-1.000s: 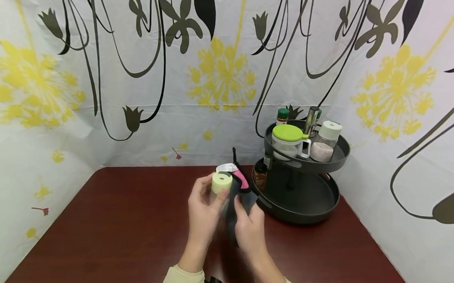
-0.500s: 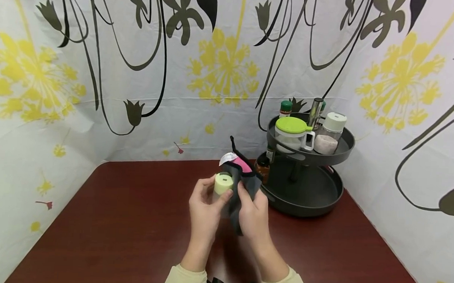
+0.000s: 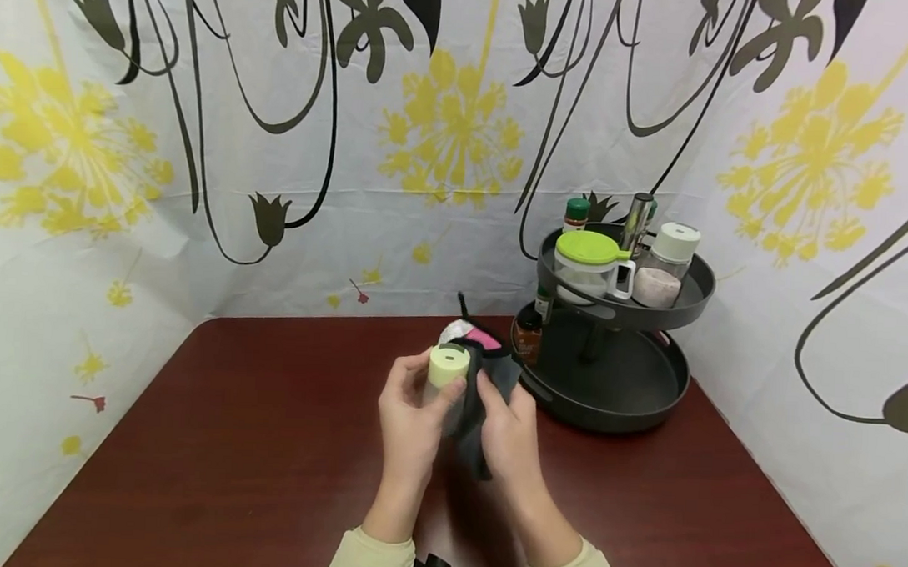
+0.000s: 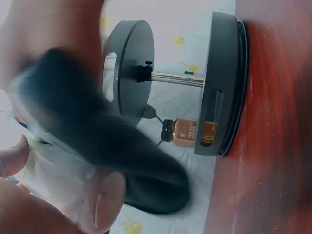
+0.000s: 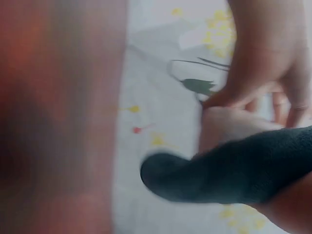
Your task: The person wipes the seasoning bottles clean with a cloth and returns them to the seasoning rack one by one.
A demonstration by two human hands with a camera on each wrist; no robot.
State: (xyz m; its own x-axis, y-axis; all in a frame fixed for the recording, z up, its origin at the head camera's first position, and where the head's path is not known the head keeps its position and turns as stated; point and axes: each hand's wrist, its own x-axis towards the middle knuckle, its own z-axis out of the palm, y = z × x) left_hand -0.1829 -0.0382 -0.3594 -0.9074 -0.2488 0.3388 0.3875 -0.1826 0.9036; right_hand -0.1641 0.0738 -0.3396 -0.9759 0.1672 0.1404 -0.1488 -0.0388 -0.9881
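Note:
My left hand (image 3: pixel 407 424) grips a small clear jar (image 4: pixel 105 202) with a pale yellow-green lid (image 3: pixel 448 367), held above the table. My right hand (image 3: pixel 510 440) holds a dark grey cloth (image 3: pixel 502 373) against the jar's right side, thumb pressed on it. Pink and white patches show at the cloth's far end, where a thin black loop sticks up. In the left wrist view the cloth is blurred and crosses in front of the jar. Seen from the right wrist, the cloth (image 5: pixel 229 170) hides part of the jar. What the jar contains cannot be made out.
A dark two-tier round rack (image 3: pixel 607 406) stands at the back right, close to the right hand. Its upper tier bears a green-lidded pot (image 3: pixel 586 263), a white-capped jar (image 3: pixel 663 266) and other bottles. A brown spice bottle (image 3: pixel 527 336) is on the lower tier. Patterned sheeting hangs behind.
The cloth's pink and white end rose, then dipped slightly beside the lid, as the right hand shifted it along the jar. Both hands keep their holds. The head view has tilted slightly.

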